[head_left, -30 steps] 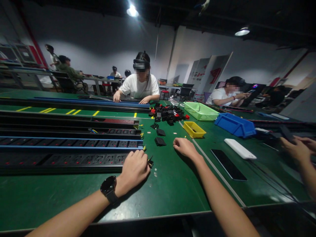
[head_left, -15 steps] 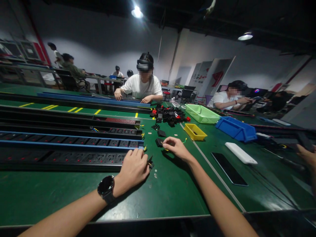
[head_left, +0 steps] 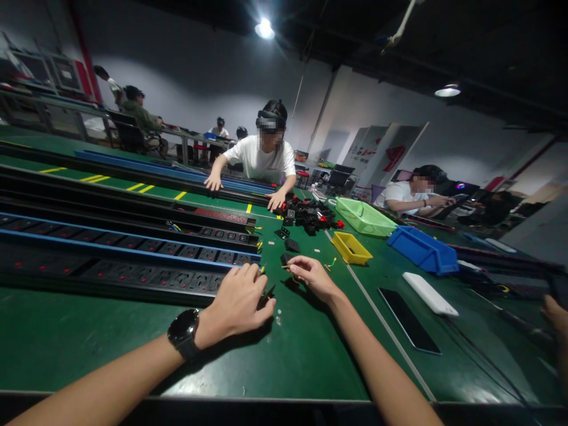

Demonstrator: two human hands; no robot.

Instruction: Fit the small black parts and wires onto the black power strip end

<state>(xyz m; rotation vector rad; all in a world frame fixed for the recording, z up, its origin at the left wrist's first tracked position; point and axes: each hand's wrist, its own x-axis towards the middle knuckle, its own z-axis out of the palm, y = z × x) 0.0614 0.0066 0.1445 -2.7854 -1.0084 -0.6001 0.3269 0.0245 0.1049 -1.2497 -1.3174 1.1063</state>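
My left hand (head_left: 239,299), with a black watch (head_left: 183,333) on its wrist, curls over the right end of the nearest black power strip (head_left: 155,277). Its fingertips are partly hidden; a dark pointed piece (head_left: 268,293) sticks out beside the thumb. Just right of the strip's end, my right hand (head_left: 310,277) pinches a thin yellowish wire (head_left: 286,267) between thumb and fingers. A small black block (head_left: 285,258) lies right behind these fingertips. Another black module (head_left: 291,245) rests a little farther back. A yellow-green wire (head_left: 332,263) shows on the table beyond the right hand.
More long strips with a blue rail (head_left: 133,244) lie behind the nearest one. A pile of black and red modules (head_left: 313,216) sits near a co-worker's hand (head_left: 276,201). Rightward are yellow (head_left: 350,248), green (head_left: 364,219) and blue (head_left: 421,251) bins, a phone (head_left: 408,319) and a white power bank (head_left: 429,294).
My right hand has shifted slightly down and left, the wire at its fingertips. My left thumb has spread outward. The co-worker opposite has reached a hand to the pile. The view has tilted slightly.
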